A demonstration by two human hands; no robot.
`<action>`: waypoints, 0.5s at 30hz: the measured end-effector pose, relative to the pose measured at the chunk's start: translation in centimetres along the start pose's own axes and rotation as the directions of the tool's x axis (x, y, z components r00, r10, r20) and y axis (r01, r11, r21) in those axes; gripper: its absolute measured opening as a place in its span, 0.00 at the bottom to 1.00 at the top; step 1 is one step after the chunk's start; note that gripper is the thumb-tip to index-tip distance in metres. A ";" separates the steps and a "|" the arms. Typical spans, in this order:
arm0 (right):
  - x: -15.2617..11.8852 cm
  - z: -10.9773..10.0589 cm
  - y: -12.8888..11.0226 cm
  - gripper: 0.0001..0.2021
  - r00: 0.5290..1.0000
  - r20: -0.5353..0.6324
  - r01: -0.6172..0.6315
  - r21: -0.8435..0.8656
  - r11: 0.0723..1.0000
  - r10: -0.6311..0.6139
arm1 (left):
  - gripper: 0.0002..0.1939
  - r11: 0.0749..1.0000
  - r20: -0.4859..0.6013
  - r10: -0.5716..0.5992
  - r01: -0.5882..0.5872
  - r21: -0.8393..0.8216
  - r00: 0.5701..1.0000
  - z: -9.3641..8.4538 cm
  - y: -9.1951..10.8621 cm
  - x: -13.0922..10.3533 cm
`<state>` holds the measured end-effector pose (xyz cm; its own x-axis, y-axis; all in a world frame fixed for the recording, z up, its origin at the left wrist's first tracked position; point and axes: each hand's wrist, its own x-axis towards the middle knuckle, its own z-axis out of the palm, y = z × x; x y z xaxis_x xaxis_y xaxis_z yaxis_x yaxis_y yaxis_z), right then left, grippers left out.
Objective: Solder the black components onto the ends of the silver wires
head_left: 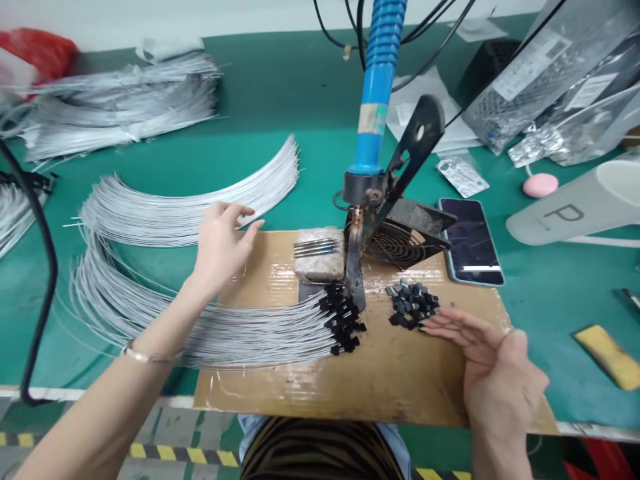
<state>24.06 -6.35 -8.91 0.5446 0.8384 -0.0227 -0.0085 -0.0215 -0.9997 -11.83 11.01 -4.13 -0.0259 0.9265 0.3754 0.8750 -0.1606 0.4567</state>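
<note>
My left hand (223,243) is over the right part of a fanned bundle of thin white wires (150,210), thumb and fingers apart, with nothing visible between them. Below that forearm lies a second bundle of wires (265,333), its right ends fitted with black connectors (343,320). My right hand (495,367) is palm up, fingers stretched out, the tips at the edge of a pile of small black connectors (413,303). A soldering iron (356,233) on a blue handle stands tip down between the hands, beside a pale block (319,257) carrying several thin metal rods.
A brown cardboard sheet (390,380) covers the front of the green table. Behind the iron sits a black fan (400,240). To the right are a phone (473,240), a white cup (575,203) and a yellow sponge (607,357). More wires (125,107) lie at the back left.
</note>
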 end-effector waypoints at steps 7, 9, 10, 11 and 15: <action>0.4 -0.3 0.3 0.31 1.000 -0.028 -0.004 0.031 1.000 0.005 | 0.03 0.996 0.021 -0.056 0.057 -0.064 0.998 3.1 -3.0 3.9; 0.4 -0.3 0.3 0.30 0.999 -0.034 -0.002 0.025 1.000 0.002 | 0.03 0.992 0.011 -0.086 0.087 -0.096 0.996 2.7 -3.1 3.8; 0.4 -0.3 0.3 0.30 0.999 -0.033 -0.003 0.023 1.000 0.004 | 0.03 0.988 0.003 -0.104 0.104 -0.116 0.995 2.4 -3.0 3.7; 0.4 -0.3 0.3 0.29 1.000 -0.031 -0.007 0.020 1.000 0.007 | 0.03 0.983 -0.006 -0.123 0.121 -0.140 0.992 2.1 -3.0 3.6; 0.4 -0.3 0.3 0.29 1.000 -0.018 -0.012 0.009 1.000 0.012 | 0.04 0.947 -0.037 -0.187 0.170 -0.274 0.982 0.7 -2.5 3.2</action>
<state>24.52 -6.14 -9.19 0.5594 0.8282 -0.0348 -0.0226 -0.0268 -0.9994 -13.71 14.63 -4.65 -0.2071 0.9269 0.3129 0.6917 -0.0874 0.7169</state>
